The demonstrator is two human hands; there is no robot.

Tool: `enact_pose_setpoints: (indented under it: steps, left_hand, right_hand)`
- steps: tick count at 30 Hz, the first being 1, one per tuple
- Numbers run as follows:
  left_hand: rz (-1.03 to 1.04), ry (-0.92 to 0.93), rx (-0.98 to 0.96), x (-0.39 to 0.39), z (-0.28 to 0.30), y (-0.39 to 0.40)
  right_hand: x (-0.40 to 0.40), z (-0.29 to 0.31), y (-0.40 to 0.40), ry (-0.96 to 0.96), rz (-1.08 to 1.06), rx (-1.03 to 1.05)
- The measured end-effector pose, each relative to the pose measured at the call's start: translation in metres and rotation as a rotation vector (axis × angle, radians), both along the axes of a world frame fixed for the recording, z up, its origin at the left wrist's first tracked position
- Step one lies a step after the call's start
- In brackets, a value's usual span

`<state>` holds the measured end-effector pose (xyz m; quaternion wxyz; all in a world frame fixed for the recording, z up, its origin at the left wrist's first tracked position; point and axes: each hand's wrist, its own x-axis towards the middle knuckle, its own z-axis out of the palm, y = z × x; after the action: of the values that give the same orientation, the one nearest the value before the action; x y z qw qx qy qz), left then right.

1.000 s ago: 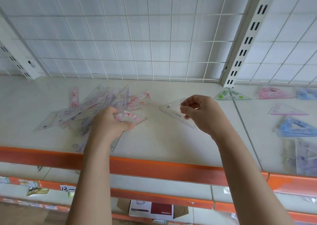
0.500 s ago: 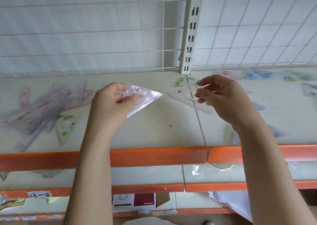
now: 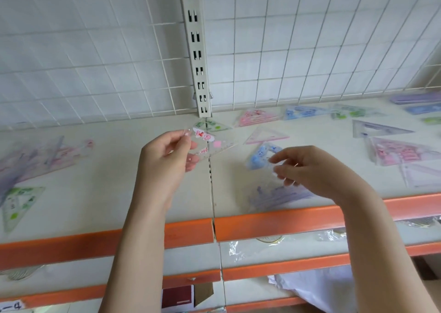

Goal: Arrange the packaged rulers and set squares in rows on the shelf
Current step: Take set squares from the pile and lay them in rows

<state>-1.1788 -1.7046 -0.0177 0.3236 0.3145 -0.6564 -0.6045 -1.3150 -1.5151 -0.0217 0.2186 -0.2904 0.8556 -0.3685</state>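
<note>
Both hands are raised over the shelf [image 3: 119, 193]. Left hand [image 3: 167, 160] pinches a clear pink-printed set square [image 3: 211, 143] by its left corner, holding it in the air above the seam between shelf panels. Right hand [image 3: 310, 167] has fingers loosely curled; whether it holds anything cannot be told. White wire grid [image 3: 95, 62] backs the shelf, with a slotted upright [image 3: 196, 50] at centre. Loose heap of rulers [image 3: 40, 160] lies far left. Packaged set squares lie spread to the right: pink [image 3: 257, 117], blue [image 3: 261, 157], green [image 3: 19, 203] at near left.
</note>
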Motion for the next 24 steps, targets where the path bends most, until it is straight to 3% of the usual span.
enact_pose_setpoints:
  steps: [7, 12, 24]
  left_hand:
    - [-0.016, -0.023, -0.06, -0.021, 0.002, 0.018]
    - [-0.034, -0.042, -0.028, -0.056, 0.001, 0.027]
    - [-0.1, -0.257, -0.205, -0.199, -0.006, -0.011]
  right_hand:
    - [-0.012, 0.003, 0.008, 0.209, 0.039, 0.124]
    - [-0.026, 0.003, 0.018, 0.231, -0.006, 0.078]
    - [-0.056, -0.004, 0.025, 0.277, -0.092, -0.003]
